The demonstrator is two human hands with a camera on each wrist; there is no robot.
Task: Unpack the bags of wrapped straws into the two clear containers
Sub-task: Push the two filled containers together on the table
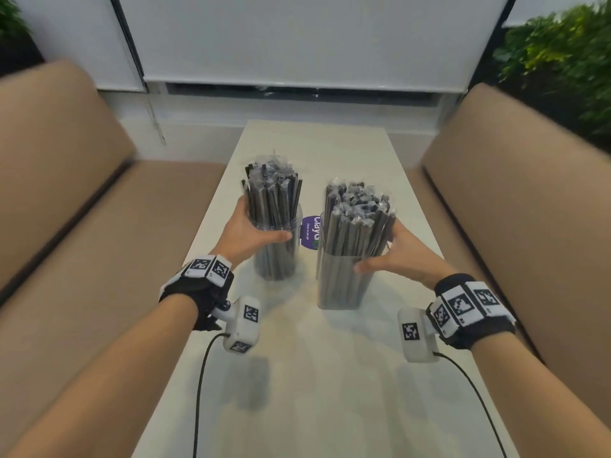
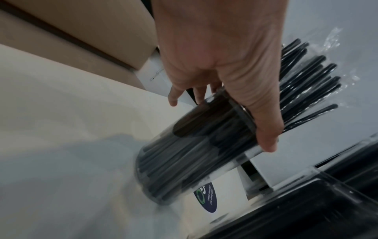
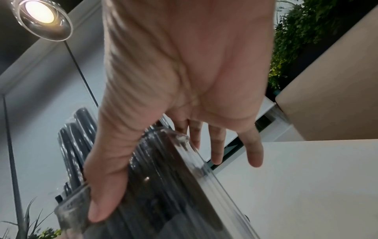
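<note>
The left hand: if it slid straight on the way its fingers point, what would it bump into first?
It already wraps the round clear container of straws. Pushed on, the left hand would probably drive that container over the purple sticker into the square clear container beside it, though the gap's depth is unclear.

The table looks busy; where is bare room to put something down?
Bare table lies between the forearms, nearer than both containers, and beyond them at the far end. It is crowded mid-table: the round container, purple sticker and square container stand close, a hand on each.
</note>
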